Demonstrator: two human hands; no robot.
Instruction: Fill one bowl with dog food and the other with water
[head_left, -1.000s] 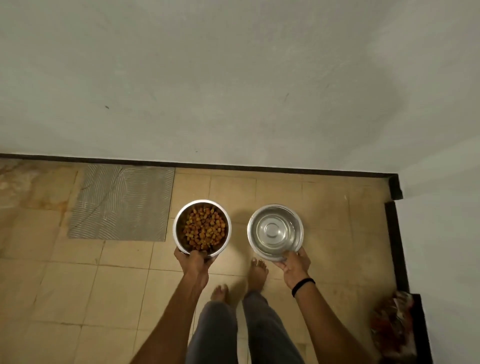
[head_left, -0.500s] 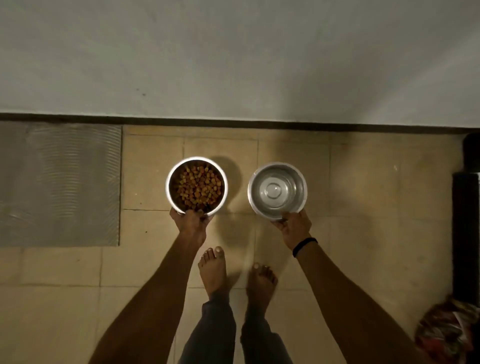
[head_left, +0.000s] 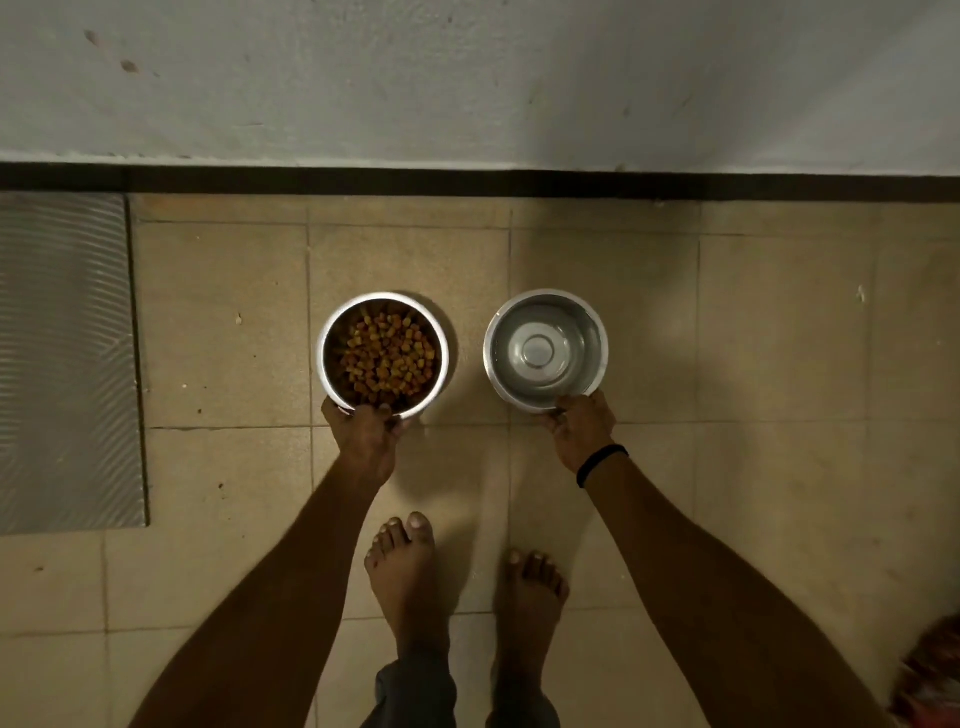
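round steel bowl of brown kibble (head_left: 330, 338) | ahead of left grip (head_left: 363, 439), pinched at near rim | round steel water bowl (head_left: 497, 353) | likewise, right grip (head_left: 582, 431)

Seen from above in dim, warm indoor light: a pale plaster wall (head_left: 467, 78), scuffed with a few small dark marks (head_left: 127, 66) near the upper left and shaded softly toward the upper right. Along its foot, a black skirting strip (head_left: 467, 182) running the full width. Below that, a floor of beige square tiles (head_left: 779, 338), speckled and worn, with thin dark grout lines. At the left edge, a grey ribbed mat (head_left: 62, 364) lying flat on the tiles, its top edge just beside the skirting. In the bottom right corner, a blurred red-patterned object (head_left: 935, 675), too cut off to identify.
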